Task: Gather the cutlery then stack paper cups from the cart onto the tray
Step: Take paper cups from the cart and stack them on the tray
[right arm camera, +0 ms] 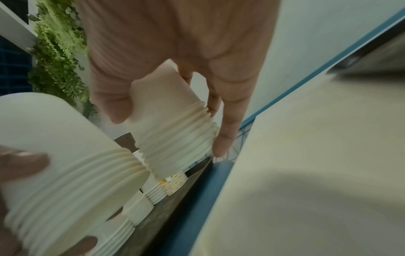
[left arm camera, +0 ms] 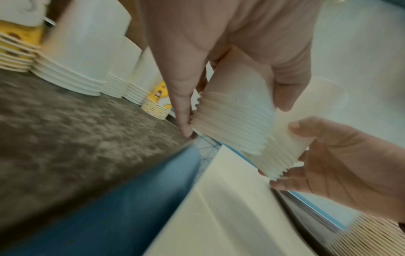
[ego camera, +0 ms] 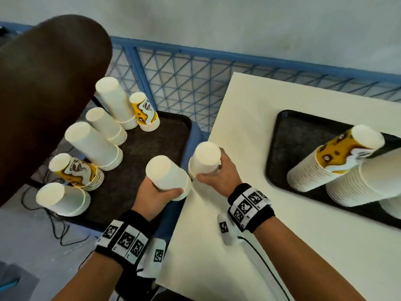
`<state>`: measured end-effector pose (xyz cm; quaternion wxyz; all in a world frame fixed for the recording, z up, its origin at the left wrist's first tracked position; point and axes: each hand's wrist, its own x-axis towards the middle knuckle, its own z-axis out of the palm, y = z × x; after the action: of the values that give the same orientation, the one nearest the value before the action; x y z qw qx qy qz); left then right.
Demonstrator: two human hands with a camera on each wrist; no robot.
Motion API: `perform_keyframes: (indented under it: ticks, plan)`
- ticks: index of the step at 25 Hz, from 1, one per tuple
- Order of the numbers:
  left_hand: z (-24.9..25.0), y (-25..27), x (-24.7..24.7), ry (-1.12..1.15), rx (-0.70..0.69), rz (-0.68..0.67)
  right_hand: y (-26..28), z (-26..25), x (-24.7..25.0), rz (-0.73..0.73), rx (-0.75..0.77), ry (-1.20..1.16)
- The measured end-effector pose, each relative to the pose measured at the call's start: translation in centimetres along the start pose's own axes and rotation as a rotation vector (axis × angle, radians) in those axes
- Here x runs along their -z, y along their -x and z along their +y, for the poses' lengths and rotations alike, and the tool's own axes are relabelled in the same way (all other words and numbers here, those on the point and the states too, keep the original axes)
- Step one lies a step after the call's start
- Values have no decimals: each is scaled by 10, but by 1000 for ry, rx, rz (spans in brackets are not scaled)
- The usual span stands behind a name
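Observation:
My left hand grips an upside-down stack of white paper cups above the near right corner of the cart's dark tray. My right hand grips a second white cup stack just right of it, over the edge of the white table. The two stacks almost touch at their rims. In the left wrist view my left hand wraps its stack. The right wrist view has my right hand round its stack. The table's black tray carries a yellow-topped stack and a tall white stack.
Several cup stacks stand on the cart tray: white ones and yellow-printed ones. A blue mesh cart rail runs behind. A large dark blurred shape covers the upper left.

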<state>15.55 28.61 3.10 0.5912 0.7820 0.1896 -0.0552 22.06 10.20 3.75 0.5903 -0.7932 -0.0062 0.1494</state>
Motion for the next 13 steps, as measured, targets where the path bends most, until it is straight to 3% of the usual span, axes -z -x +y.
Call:
perform_keyframes:
  ticks: [5, 13]
  plan:
    - [16, 44, -83, 33, -18, -145, 82, 50, 92, 23, -64, 89]
    - [49, 96, -220, -33, -120, -329, 179, 98, 228, 285, -42, 35]
